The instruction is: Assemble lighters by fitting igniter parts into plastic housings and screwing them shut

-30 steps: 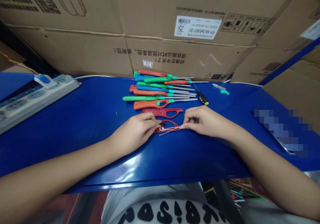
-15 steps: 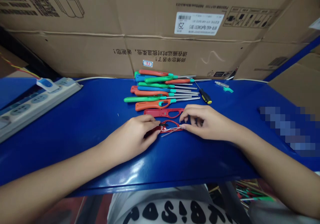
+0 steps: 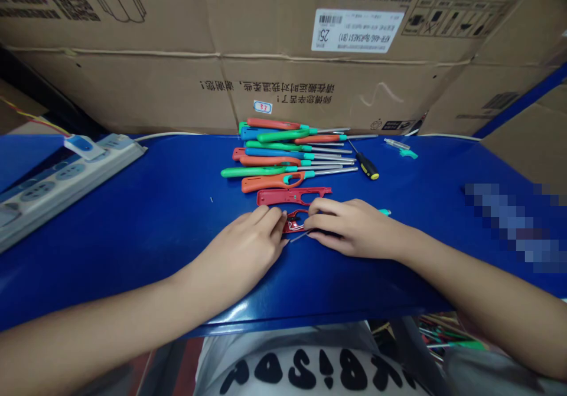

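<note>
An opened red lighter half lies on the blue table, with a dark part and thin white wires inside it. My left hand is closed around its handle end, which the fingers hide. At the other end my right hand is closed, its fingertips pinched where the white wire runs under them; the exact grip is partly hidden. A thin grey tube slants between the two hands. Just behind them rests the matching red lighter shell. A teal piece peeks out past my right hand.
Several long-nosed lighters in orange, green and blue are piled behind the shell. A black and yellow screwdriver and a clear part with a teal end lie to their right. A power strip sits left; a cardboard box stands behind.
My right hand has moved left and closer to my left hand, its fingers now covering the loop end of the red lighter half. The teal piece beyond it has come into view.
</note>
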Demonstrator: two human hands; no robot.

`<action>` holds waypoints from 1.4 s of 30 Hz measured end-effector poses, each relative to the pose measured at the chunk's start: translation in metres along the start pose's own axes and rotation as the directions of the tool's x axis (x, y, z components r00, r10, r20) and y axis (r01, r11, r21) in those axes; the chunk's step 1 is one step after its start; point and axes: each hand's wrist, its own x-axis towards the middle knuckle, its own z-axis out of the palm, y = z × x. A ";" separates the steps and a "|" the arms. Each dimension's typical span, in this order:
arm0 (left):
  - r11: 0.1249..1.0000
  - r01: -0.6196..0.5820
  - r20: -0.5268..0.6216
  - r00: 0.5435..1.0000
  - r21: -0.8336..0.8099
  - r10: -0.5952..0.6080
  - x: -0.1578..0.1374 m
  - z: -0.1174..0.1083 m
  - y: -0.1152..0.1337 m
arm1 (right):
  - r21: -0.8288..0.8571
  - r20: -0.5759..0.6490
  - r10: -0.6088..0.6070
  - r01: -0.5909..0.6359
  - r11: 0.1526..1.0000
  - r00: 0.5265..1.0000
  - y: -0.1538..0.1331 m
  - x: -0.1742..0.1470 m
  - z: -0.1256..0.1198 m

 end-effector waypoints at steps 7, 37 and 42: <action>0.999 0.011 -0.003 1.000 -0.036 -0.011 0.000 -0.003 -0.005 | 0.219 -0.058 0.064 -0.050 0.974 0.996 0.000 0.002 -0.003; 0.984 -0.092 0.046 0.994 -0.155 0.100 0.002 -0.002 -0.018 | 0.483 -0.039 0.093 -0.062 0.874 0.995 0.018 0.003 -0.005; 0.985 -0.093 0.068 0.992 -0.144 0.104 0.001 -0.002 -0.019 | 0.489 -0.070 0.132 -0.082 0.868 0.989 0.018 0.003 -0.001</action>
